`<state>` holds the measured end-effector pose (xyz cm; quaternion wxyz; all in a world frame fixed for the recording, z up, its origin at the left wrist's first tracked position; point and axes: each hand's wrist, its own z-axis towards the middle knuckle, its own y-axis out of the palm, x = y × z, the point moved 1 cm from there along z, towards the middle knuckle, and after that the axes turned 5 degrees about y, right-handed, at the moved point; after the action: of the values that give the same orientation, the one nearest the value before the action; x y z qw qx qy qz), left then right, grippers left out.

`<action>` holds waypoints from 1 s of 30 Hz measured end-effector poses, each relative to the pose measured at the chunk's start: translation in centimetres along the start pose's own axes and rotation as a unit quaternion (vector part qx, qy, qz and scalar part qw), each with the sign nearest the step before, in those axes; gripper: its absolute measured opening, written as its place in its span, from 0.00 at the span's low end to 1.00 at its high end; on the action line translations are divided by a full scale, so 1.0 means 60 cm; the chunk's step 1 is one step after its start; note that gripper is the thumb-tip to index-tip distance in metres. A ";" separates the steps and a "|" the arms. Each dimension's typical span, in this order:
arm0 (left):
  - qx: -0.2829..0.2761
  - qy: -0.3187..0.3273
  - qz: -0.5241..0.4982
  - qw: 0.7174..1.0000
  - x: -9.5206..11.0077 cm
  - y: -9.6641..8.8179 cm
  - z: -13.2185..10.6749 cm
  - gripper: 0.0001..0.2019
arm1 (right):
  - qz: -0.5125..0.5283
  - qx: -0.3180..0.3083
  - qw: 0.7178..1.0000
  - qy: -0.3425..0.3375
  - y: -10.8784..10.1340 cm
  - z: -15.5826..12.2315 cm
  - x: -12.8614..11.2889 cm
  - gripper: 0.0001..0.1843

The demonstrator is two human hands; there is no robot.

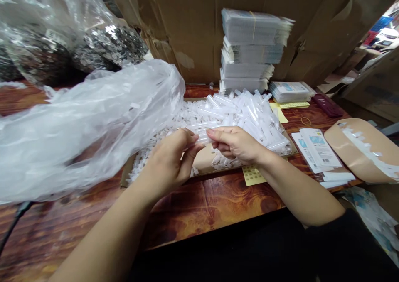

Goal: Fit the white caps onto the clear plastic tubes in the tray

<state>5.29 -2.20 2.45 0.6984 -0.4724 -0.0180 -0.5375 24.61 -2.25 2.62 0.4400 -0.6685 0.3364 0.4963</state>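
Observation:
A small clear plastic tube lies between my fingertips over the shallow cardboard tray. My left hand pinches its left end between thumb and fingers. At its right end my right hand is closed, thumb against the bent fingers; whether it also holds a small cap cannot be made out. Behind and right of my hands, many similar clear tubes are heaped in the tray. Small white plastic pieces fill its left side, and a few lie near the front wall.
A big translucent plastic bag covers the left side. Banded card stacks rise behind the tray. To the right are loose printed cards, a yellow sticker sheet, a dark red phone-like object and a beige curved sheet.

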 end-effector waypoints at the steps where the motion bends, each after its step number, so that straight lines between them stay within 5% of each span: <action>1: 0.005 0.003 0.003 1.000 0.000 0.000 0.000 0.06 | -0.011 0.001 1.000 -0.005 -0.007 -0.002 -0.004 0.26; 4: 0.008 -0.071 -0.005 0.997 -0.019 -0.009 0.006 0.14 | -0.132 0.161 0.972 -0.109 -0.051 -0.010 -0.016 0.18; 6: -0.040 -0.180 0.043 0.982 -0.036 -0.023 0.015 0.15 | -0.243 0.334 0.897 -0.156 -0.092 -0.013 -0.014 0.09; 8: -0.123 -0.285 0.134 0.941 -0.048 -0.040 0.026 0.14 | -0.334 0.439 0.823 -0.132 -0.128 -0.008 -0.002 0.02; 10: -0.191 -0.342 0.210 0.896 -0.053 -0.056 0.036 0.13 | -0.398 0.456 0.793 -0.073 -0.152 0.003 0.015 0.04; 15: -0.187 -0.318 0.314 0.875 -0.066 -0.073 0.042 0.20 | -0.467 0.411 0.782 0.047 -0.162 0.018 0.040 0.10; 22: -0.175 -0.309 0.350 0.867 -0.109 -0.069 0.024 0.25 | -0.459 0.385 0.794 -0.101 -0.109 -0.013 -0.004 0.09; 24: -0.178 -0.296 0.347 0.872 -0.120 -0.066 0.020 0.25 | -0.459 0.307 0.822 -0.140 -0.075 -0.017 -0.022 0.08; 27: -0.169 -0.276 0.346 0.881 -0.127 -0.064 0.018 0.24 | -0.460 0.089 0.868 -0.168 -0.013 -0.010 -0.039 0.08; 30: -0.142 -0.258 0.342 0.893 -0.114 -0.070 0.018 0.25 | -0.475 -0.102 0.857 -0.171 0.042 0.007 -0.042 0.10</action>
<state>-0.32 3.67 2.09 0.7355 -0.6651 0.0414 -0.1219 21.52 -2.82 4.34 0.6028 -0.6924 -0.1553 0.3649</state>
